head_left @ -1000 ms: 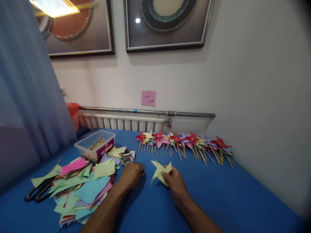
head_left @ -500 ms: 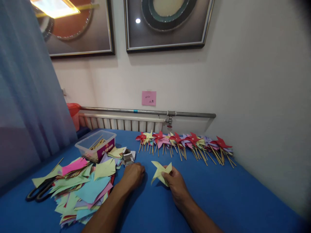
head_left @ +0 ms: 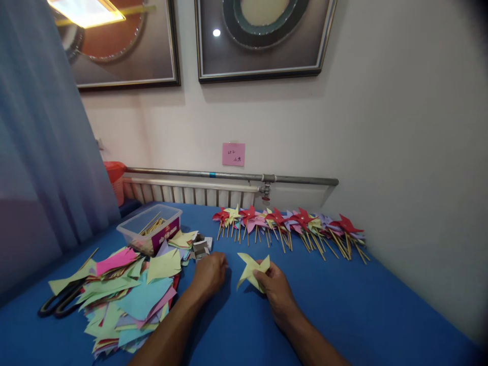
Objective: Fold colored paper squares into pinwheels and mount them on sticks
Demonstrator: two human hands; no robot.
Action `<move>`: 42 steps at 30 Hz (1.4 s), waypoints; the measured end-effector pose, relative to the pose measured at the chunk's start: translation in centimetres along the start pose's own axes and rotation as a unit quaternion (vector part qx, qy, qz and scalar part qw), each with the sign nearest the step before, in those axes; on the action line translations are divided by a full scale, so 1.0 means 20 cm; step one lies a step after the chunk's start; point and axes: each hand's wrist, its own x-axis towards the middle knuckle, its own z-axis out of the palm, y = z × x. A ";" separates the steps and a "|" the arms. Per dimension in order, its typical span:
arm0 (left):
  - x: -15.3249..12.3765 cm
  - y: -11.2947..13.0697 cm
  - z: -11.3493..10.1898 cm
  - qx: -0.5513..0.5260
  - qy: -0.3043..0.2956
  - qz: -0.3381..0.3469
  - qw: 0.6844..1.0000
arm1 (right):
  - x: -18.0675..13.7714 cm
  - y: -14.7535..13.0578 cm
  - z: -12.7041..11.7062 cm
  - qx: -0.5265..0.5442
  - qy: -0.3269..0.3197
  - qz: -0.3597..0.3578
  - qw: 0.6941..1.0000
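Presently, I have the right hand (head_left: pixel 277 290) pinching a pale yellow, four-bladed paper pinwheel head (head_left: pixel 248 267) between thumb and fingers, just above the middle of the blue worktop (head_left: pixel 362 315). I see no stick on it, and its blades spread about evenly, so no long axis stands out. The relation that counts is sideways: the pinwheel head lies just to the right of my left hand (head_left: pixel 209 274), with a narrow gap between them. The right hand is nearer, being in contact. The left hand rests with its fingers curled under; I cannot tell whether they grip anything. Just beyond it stands a small grey open cardboard box (head_left: pixel 201 249).

Toward the left edge lie a loose pile of multicoloured cut paper (head_left: pixel 145 300) and black-handled scissors (head_left: pixel 61 303); behind is a clear plastic tub of wooden sticks (head_left: pixel 168 234). Multicoloured paper pinwheels on sticks (head_left: pixel 278 217) line the far edge, toward its right corner.
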 end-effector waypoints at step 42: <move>-0.05 0.21 0.15 -0.389 0.039 -0.020 0.920 | -0.06 -0.03 0.06 -0.012 -0.028 -0.071 0.997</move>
